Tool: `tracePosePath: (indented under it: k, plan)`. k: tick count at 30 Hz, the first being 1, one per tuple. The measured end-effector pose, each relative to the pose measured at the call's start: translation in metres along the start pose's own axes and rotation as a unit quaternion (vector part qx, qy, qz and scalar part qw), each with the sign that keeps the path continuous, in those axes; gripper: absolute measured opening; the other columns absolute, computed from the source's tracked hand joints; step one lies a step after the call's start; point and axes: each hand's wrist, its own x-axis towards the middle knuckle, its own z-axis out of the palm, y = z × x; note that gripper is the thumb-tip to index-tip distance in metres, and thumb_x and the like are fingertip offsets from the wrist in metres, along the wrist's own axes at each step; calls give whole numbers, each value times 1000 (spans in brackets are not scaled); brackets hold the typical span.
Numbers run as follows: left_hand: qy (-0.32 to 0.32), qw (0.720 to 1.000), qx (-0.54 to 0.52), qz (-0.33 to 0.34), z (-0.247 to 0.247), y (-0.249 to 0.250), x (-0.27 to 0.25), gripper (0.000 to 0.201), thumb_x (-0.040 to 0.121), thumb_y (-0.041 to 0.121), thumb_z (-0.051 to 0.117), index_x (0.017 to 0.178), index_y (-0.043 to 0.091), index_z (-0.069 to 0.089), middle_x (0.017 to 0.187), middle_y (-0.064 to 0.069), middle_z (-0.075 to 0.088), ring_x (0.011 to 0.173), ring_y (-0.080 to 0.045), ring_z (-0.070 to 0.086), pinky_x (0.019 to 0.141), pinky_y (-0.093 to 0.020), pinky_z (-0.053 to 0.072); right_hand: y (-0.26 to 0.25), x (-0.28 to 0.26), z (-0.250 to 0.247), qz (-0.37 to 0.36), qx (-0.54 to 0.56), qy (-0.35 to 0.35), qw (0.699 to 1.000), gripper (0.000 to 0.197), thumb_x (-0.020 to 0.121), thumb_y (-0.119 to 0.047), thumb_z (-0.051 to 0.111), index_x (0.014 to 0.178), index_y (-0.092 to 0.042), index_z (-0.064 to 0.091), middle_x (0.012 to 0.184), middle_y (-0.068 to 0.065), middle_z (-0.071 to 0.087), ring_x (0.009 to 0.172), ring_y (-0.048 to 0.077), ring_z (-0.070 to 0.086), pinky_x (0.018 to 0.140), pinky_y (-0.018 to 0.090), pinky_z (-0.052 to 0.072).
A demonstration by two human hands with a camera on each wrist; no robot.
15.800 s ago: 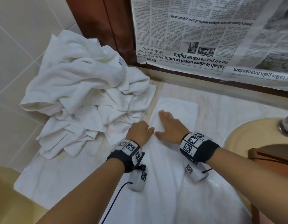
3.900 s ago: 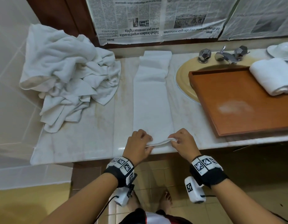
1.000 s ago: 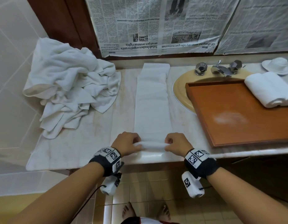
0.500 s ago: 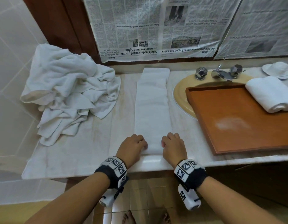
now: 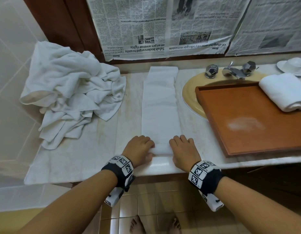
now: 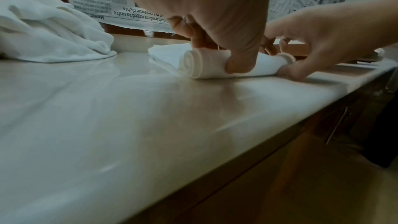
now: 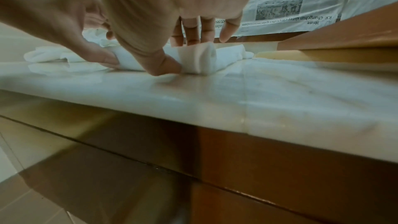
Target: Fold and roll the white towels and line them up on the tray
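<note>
A: On the counter, near edge: the strip lies flat, running from the back wall toward the front lip. Its near end is wound into a small roll, spiral visible from the left wrist view.

B: Hands?

A: Left hand curled over the roll's left end, thumb pressed against its front, fingers hooked behind. Right hand the same at the right end, thumb low at the counter, fingers over the top. Both grip the roll.

B: Legible text?

A: Newspaper hung upside down on the wall. Headlines read "Sabah leaders urged to unite", "on 40 pct revenue rights", "KK-Changchun sister-city talks gain momentum", plus "Home". Body print too small. Wristbands carry black-and-white square codes.

B: Edges, room?

A: Roll sits just inside the front lip. Bare counter on both sides of the strip. Pile of loose towels lies to the left, apart from the strip, against the tiled wall. Tray lies right, over the basin, its near corner close to the lip. One rolled towel lies at the tray's far right; the rest of its floor is bare. Taps behind.
</note>
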Motion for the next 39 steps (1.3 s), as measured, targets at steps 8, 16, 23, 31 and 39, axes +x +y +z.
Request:
tracePosePath:
  k: [8,16,23,31,39]
  plan:
    - [-121,929,-265,-228,-20,-1,4,23,83,22,70,107,20,73,102,6,70,96,-11,63,82,-19,45,26,-9,-7,26,246,-75,966,32,89,-11,61,121,-13,63,114,1,54,110,18,49,91,19,35]
    - [-56,913,-246,-321,-13,12,21,16,86,16,63,97,15,75,107,-1,66,91,-12,56,80,-22,43,24,8,-21,140,334,-110,926,18,88,-6,64,104,-7,72,108,7,65,101,23,60,90,26,45]
    - [79,985,-88,-129,5,29,17,21,71,-3,69,84,13,69,96,-3,61,85,-25,56,70,-35,46,4,17,-21,221,235,-83,943,18,87,-6,45,97,-19,52,85,-2,49,98,24,48,89,38,43]
    - [85,996,-13,13,20,36,5,29,63,18,81,89,13,71,101,-4,67,84,-25,63,64,-32,47,-13,8,-6,122,64,36,990,29,70,-2,64,95,-15,59,99,6,53,95,28,48,73,37,32]
    - [37,999,27,5,14,31,18,33,54,12,83,85,14,71,90,-3,67,71,-24,63,61,-32,46,-9,1,-2,53,6,49,997,41,49,-10,72,85,-16,54,84,3,52,75,25,49,67,39,40]
